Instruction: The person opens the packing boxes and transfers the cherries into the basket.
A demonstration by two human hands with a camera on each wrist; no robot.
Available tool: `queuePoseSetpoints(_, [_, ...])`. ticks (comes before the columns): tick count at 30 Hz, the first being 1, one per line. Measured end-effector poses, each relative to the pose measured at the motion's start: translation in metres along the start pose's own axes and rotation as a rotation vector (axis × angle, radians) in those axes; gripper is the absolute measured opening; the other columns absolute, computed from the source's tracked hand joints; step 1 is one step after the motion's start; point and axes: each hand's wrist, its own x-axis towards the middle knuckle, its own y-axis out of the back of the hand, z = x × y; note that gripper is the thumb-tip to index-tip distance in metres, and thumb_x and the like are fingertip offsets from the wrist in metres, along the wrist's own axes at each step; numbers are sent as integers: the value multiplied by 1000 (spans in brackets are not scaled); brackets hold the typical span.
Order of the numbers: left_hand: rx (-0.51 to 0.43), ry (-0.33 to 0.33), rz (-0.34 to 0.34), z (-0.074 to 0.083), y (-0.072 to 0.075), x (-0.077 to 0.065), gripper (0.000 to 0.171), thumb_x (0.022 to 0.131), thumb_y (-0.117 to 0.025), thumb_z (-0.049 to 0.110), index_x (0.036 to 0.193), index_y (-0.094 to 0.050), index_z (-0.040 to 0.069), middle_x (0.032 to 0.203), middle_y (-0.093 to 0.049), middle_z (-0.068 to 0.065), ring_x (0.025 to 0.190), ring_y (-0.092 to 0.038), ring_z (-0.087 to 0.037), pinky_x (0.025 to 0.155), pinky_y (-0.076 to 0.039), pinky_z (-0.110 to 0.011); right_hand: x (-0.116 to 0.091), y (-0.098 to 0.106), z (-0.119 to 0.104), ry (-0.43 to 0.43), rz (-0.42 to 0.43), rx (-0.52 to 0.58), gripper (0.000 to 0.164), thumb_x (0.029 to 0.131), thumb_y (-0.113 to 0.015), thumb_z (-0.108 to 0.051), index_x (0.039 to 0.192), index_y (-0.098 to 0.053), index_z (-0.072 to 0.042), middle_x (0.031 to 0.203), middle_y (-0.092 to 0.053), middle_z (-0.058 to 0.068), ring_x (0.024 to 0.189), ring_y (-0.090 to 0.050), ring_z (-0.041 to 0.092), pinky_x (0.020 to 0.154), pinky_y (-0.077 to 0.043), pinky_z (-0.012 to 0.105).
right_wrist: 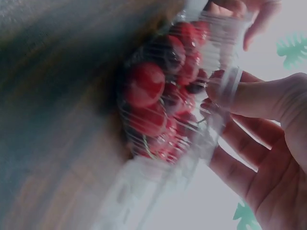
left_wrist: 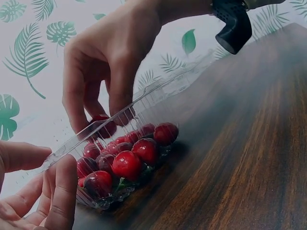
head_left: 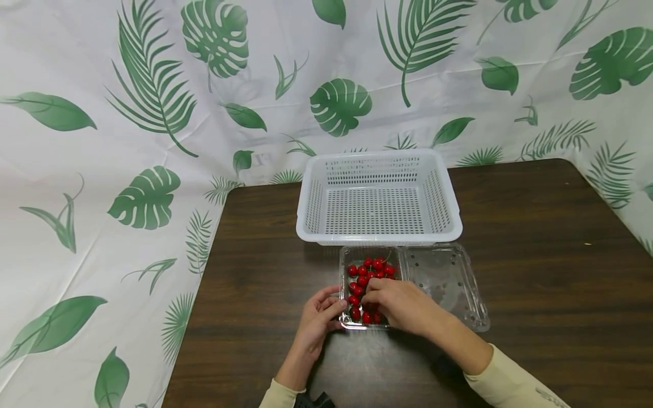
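A clear plastic clamshell box (head_left: 343, 283) stands on the table, its lid (head_left: 441, 277) folded out flat to the right. Red cherries (head_left: 362, 271), some with green stems, lie inside it. My left hand (head_left: 317, 317) holds the box's left side, the thumb at the rim and the fingers along the outer wall. From above, my right hand (head_left: 403, 303) reaches into the box. Between its thumb and fingers it pinches a cherry (left_wrist: 106, 128), just above the others. In the right wrist view the box wall partly covers the right fingertips, and the picture is blurred.
Right behind the box sits a white perforated plastic basket (head_left: 380, 238). Both stand on a dark wood-grain table (head_left: 541, 272). A white cloth with green leaf prints (head_left: 285, 51) hangs behind the table and along its left side.
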Motion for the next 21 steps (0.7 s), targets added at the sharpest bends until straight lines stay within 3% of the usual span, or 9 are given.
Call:
queuePoseSetpoints(9, [-10, -8, -3, 0, 0, 1, 44, 90, -67, 3, 130, -52, -7, 88, -61, -2, 74, -58, -11, 53, -53, -22, 4, 26, 5, 18, 34, -21, 30, 78, -75, 3, 104, -76, -12, 102, -62, -3, 87, -63, 13, 70, -58, 30])
queuePoseSetpoints(15, [-18, -12, -4, -1, 0, 1, 45, 89, -68, 3, 129, -52, -8, 87, -61, -3, 73, -58, -11, 53, -53, -22, 5, 53, 16, 32, 149, -53, 28, 81, -76, 1, 106, -75, -12, 104, -63, -3, 84, -61, 10, 67, -56, 29])
queuePoseSetpoints(21, [-10, -9, -1, -2, 1, 0, 45, 89, -68, 3, 130, -52, -7, 87, -61, -3, 73, -58, -11, 53, -54, -22, 6, 75, 35, -20, 216, -63, 30, 81, -76, 1, 108, -74, -10, 104, -64, -1, 86, -62, 13, 67, -56, 32])
